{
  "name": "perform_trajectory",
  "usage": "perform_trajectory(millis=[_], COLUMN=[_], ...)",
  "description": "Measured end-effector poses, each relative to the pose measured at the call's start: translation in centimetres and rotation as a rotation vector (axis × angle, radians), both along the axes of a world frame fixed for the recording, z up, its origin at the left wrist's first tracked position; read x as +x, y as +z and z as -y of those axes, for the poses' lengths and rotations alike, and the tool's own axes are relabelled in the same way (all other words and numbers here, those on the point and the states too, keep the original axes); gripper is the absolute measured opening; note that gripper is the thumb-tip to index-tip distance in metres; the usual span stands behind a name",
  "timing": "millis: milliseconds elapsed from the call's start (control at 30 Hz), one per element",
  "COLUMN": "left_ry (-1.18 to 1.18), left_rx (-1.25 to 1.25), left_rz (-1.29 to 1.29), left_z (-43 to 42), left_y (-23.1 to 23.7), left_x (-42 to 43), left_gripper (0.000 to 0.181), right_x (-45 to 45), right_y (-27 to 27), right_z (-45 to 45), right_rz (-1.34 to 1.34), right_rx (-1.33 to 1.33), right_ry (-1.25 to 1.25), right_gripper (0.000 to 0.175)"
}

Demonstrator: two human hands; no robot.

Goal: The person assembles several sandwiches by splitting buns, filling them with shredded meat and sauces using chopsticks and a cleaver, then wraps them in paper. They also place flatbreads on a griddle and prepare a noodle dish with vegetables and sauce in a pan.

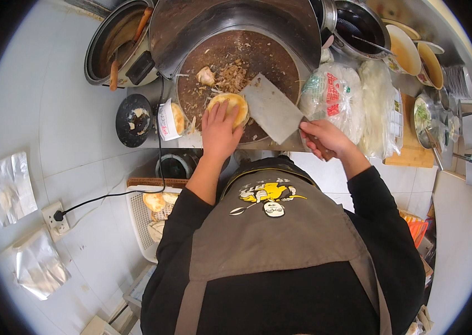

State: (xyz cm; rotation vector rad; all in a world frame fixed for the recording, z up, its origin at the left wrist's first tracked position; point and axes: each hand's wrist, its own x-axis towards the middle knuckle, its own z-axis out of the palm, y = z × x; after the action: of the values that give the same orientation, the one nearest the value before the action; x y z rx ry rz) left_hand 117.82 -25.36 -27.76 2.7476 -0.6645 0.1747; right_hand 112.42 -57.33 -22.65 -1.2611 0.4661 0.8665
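Note:
My left hand (221, 130) lies flat on a round golden flatbread (236, 100), fingers slightly apart. The bread rests near the front of a round wooden chopping block (280, 69). In my right hand (323, 136) is the wooden handle of a cleaver. Its broad cleaver blade (271, 109) points up and left, beside the right edge of the bread; whether they touch, I cannot tell. Behind the bread are a heap of chopped meat (232, 78) and a pale chunk of meat (205, 76). A second flatbread (178, 118) sits in a printed paper sleeve (167, 121) left of the block.
A curved metal guard (236, 14) rises behind the block. To the left are a pot (93, 63) with ladles and a black dish (129, 134). Plastic bags (332, 98) lie to the right. A black power cord (135, 192) hangs over a basket (139, 222) of flatbreads.

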Motion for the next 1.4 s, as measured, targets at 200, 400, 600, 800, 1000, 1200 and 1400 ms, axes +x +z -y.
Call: perform_trajectory(millis=[200, 400, 600, 800, 1000, 1200, 1400], left_ry=[0.360, 0.451, 0.428, 0.349, 0.125, 0.027, 0.046], left_rx=[-0.822, -1.152, -1.121, -1.017, -0.555, -0.054, -0.152], left_rz=[-0.532, -0.611, -0.653, -0.583, -0.262, -0.114, -0.134], left_z=[-1.4, -1.7, -1.5, -2.1, -1.5, -0.5, -0.7], left_y=[0.5, 2.1, 1.9, -0.2, -1.0, -0.2, -0.6], left_x=[2.8, 3.7, 3.2, 3.1, 2.0, 0.1, 0.7], left_gripper=[0.048, 0.047, 0.048, 0.051, 0.052, 0.057, 0.054], right_x=[-1.6, -4.1, -7.2, -8.0, -6.9, -6.3, -6.6], right_y=[0.7, -1.0, 1.0, -0.5, 0.5, 0.3, -1.7], right_z=[0.6, -2.0, 3.2, 1.2, 0.3, -0.6, -2.6], right_rz=[0.011, -0.090, -0.143, -0.169, -0.179, -0.120, -0.059], right_rx=[0.013, 0.065, 0.001, 0.114, 0.105, -0.091, -0.023], right_ry=[-0.183, -0.059, -0.029, -0.044, -0.061, -0.109, -0.164], right_gripper=[0.035, 0.036, 0.035, 0.035, 0.035, 0.037, 0.035])
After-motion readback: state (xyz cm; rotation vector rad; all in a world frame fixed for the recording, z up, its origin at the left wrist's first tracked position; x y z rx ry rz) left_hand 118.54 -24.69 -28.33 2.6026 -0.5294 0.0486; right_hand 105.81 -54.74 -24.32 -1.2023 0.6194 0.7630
